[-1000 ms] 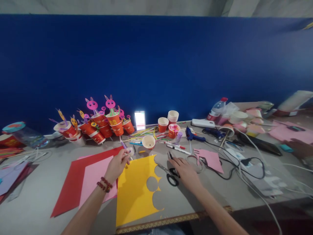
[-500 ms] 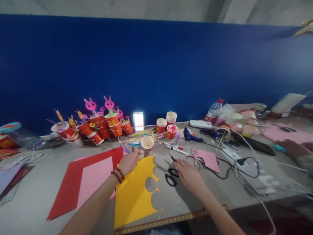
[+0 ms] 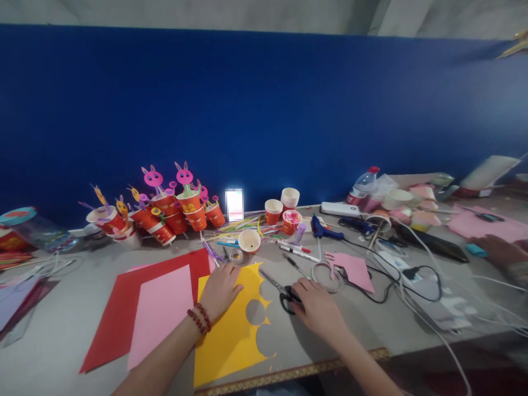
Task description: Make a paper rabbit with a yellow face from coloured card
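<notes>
Wall (image 3: 264, 110), broad, smooth and deep blue, rises beyond both hands. Under them spreads a flat grey tabletop (image 3: 53, 324). Left of the left hand (image 3: 220, 290) lies a large matte red paper sheet (image 3: 113, 316); beneath that hand, reaching toward the right one, lies a yellow rectangular paper sheet (image 3: 231, 344), its right edge scalloped by round cut-outs into pointed slivers, one nearly full circle cut out within. The left hand is spread loosely on it, thumb apart from the fingers. A smaller pink paper sheet (image 3: 163, 316) lies over the red, beside the left wrist.

Just past the left fingertips, a red-and-white paper cup (image 3: 249, 242) crowds the way. Right of the right hand (image 3: 317, 309) lies a jagged pink paper scrap (image 3: 357, 271), with looping cables beyond. Metal scissors with black looped handles (image 3: 273, 279) lie between the hands, blades angled away; the right fingers touch the handles, though whether they clench them I cannot tell. Ahead of those fingers rests a slim black pen (image 3: 292, 262).
</notes>
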Tool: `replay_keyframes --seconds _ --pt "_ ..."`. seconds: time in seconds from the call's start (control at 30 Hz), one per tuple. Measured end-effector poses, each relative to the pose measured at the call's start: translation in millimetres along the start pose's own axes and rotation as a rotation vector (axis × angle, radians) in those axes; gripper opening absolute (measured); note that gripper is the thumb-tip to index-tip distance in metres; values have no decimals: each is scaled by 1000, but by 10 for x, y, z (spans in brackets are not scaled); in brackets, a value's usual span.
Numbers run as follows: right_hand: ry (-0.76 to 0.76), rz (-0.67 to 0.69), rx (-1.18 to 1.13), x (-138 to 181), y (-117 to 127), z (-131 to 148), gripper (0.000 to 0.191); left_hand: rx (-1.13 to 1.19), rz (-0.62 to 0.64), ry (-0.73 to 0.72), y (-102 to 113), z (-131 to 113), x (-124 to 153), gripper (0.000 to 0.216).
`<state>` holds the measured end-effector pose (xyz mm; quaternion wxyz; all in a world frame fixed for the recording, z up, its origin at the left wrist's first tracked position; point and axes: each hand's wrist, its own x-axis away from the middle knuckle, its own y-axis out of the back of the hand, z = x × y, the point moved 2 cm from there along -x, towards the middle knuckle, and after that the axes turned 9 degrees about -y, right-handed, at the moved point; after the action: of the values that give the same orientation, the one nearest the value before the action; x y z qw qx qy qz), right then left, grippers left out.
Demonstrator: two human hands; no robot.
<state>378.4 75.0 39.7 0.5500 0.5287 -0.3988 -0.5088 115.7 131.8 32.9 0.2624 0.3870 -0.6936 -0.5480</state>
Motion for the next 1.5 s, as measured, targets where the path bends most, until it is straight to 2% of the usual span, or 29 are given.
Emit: replay_keyframes --seconds 0.13,0.33,0.57,0.67,0.73,0.8,0.9,1.0,1.07,1.17,1.23,1.3,1.37,1.43,1.5 --pt "-43 25 51 41 4 44 14 22 -10 -5 -29 35 22 37" --pt "-163 163 77 48 -22 72 23 94 -7 -3 -45 165 -67 37" --pt "-267 120 -13 116 -59 -87 12 192 -29 26 -44 173 -106 32" --pt "-340 126 -216 150 -87 -212 8 279 -24 9 13 151 -94 21" --pt "-374 155 -494 175 -114 -265 6 358 -26 -32 90 141 -74 22" --pt "-387 211 -851 213 -136 -255 12 431 -50 -73 196 146 -47 28" --pt "-391 311 -1240 307 -121 -110 21 488 -129 -75 377 188 2 26" --pt "-362 352 -1252 399 -29 107 18 522 -201 -35 517 215 59 25" --pt "-312 291 -1190 421 60 214 17 585 -248 12 564 200 110 28" --pt "-310 231 -1209 403 147 240 27 773 -303 102 567 136 204 35" --pt "-359 260 -1359 377 141 180 30 969 -318 148 542 82 262 40" --pt "-472 253 -1581 350 87 88 38 1179 -339 177 513 31 298 40" --pt "-649 136 -1756 325 4 3 48 1336 -385 197 484 -13 305 38" --pt "-762 12 -1796 305 -84 -25 50 1429 -455 216 448 -52 286 36" --pt "-706 55 -1754 289 -158 31 48 1481 -502 233 403 -95 259 37"
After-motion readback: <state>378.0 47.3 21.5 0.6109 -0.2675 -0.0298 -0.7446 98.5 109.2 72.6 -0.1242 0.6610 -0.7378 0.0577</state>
